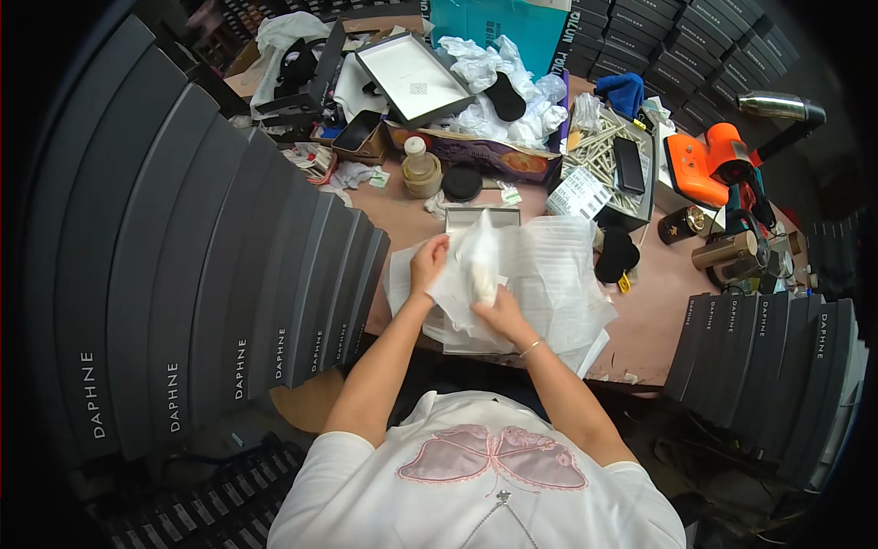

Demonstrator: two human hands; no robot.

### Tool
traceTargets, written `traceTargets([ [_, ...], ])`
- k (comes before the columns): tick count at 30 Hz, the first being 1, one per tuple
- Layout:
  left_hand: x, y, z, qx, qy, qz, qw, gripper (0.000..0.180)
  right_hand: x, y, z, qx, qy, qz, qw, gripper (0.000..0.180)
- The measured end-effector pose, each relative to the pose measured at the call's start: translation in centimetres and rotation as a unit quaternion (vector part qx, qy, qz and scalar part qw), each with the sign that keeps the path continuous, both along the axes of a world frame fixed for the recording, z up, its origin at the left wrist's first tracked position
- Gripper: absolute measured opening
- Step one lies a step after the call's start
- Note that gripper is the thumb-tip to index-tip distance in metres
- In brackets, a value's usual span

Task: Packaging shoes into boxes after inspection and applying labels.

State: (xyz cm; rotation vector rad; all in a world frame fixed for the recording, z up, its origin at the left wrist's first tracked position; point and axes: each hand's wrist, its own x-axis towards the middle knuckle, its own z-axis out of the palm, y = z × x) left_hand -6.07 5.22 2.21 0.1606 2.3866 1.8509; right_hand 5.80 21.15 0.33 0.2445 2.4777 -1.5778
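Observation:
Over the near middle of the table, my left hand (428,265) is closed on the edge of a sheet of white tissue paper (448,291). My right hand (501,316) grips a slim whitish bundle (484,280), blurred and partly covered by the paper; its kind cannot be made out. Under both hands lies a loose stack of thin white paper sheets (562,270), spread wide to the right. An open grey box (455,218) shows its far rim behind the sheets, and its inside is mostly hidden.
Tall stacks of dark grey boxes rise at the left (206,247) and the right (759,357). Farther back are a bottle (422,169), a purple carton (512,163) of crumpled paper, a tray (647,183) of pale sticks and an orange device (695,169).

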Motion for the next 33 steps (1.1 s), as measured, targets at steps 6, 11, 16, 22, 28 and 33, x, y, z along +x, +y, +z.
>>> traceTargets([
  [6, 7.9, -6.8, 2.5, 0.098, -0.232, -0.029, 0.967, 0.069, 1.2, -2.2, 0.1, 0.192, -0.007, 0.006, 0.981, 0.068],
  [11, 12.6, -5.1, 2.0, -0.025, -0.100, -0.133, 0.986, 0.071, 1.7, -2.9, 0.2, 0.194, -0.012, -0.014, 0.981, 0.064],
  [16, 4.0, -4.8, 1.6, -0.254, -0.174, -0.276, 0.911, 0.060, 2.1, -2.7, -0.7, 0.124, -0.011, -0.047, 0.991, 0.067],
  [22, 9.1, -1.5, 4.4, -0.135, -0.012, -0.336, 0.932, 0.050, 2.0, -2.9, -1.8, 0.123, -0.004, -0.058, 0.991, 0.066],
  [28, 7.7, -4.6, 7.9, 0.000, -0.036, -0.087, 0.996, 0.016, 1.4, -2.2, -2.8, 0.095, -0.004, -0.069, 0.993, 0.069],
  [33, 10.2, -6.6, 8.0, 0.033, -0.028, -0.104, 0.994, 0.037, 0.5, -1.3, -2.5, 0.072, -0.026, -0.040, 0.996, 0.069],
])
